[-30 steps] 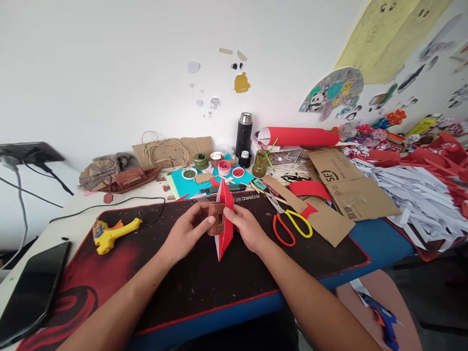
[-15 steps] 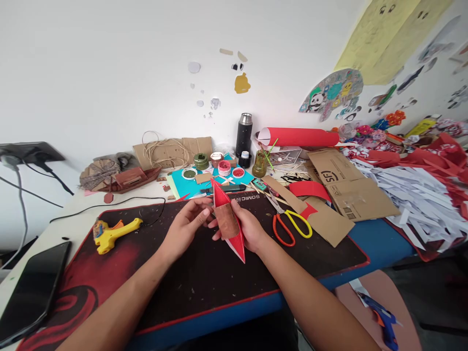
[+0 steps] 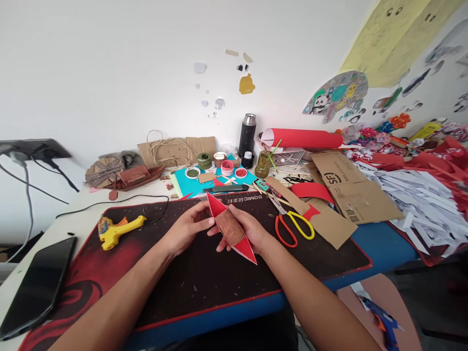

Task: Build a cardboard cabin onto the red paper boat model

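Note:
A small red corrugated paper boat with a curved brown cover across its middle is held above the dark mat. It tilts, one point to the upper left and the other to the lower right. My right hand wraps it from the right, its fingers curled underneath. On the other side, my left hand pinches the boat's left edge near the upper point, thumb in front and fingers partly hidden behind. Scissors with red and yellow handles lie to the right of the hands; a yellow glue gun rests to the left.
A phone lies at the left edge. Paint pots stand on blue paper behind the mat, near a black flask. Cardboard and white paper strips spread to the right. A brown model boat sits back left.
The boat has turned so its brown cover and upper edge face me more, its lower point swinging right. My left hand has closed in on its left edge. The view has shifted slightly.

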The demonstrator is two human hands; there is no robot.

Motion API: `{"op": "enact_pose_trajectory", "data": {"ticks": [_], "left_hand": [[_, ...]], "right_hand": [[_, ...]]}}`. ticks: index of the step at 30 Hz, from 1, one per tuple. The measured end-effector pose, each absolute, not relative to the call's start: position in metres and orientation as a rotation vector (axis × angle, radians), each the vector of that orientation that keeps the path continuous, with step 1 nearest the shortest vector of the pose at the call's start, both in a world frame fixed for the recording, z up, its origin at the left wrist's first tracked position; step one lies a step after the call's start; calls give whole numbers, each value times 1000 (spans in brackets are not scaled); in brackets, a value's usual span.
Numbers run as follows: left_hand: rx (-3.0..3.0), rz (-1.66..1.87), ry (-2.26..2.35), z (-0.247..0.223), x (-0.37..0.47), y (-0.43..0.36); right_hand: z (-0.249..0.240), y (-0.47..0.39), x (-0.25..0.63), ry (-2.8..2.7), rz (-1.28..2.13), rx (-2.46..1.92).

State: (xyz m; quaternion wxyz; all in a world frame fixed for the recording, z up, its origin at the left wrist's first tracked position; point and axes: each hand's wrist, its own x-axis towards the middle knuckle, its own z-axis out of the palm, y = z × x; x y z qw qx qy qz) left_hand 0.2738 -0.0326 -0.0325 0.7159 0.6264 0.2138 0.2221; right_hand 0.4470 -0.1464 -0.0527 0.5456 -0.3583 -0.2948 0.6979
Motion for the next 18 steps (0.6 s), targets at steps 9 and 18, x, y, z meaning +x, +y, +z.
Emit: {"op": "enact_pose_trajectory", "data": {"ticks": [9, 18], "left_hand": [[1406, 526, 486, -33, 273, -31], [1448, 441, 471, -25, 258, -15]], "right_hand": [[-51, -146, 443, -673, 1542, -907], [-48, -135, 450, -737, 1667, -933]]}}
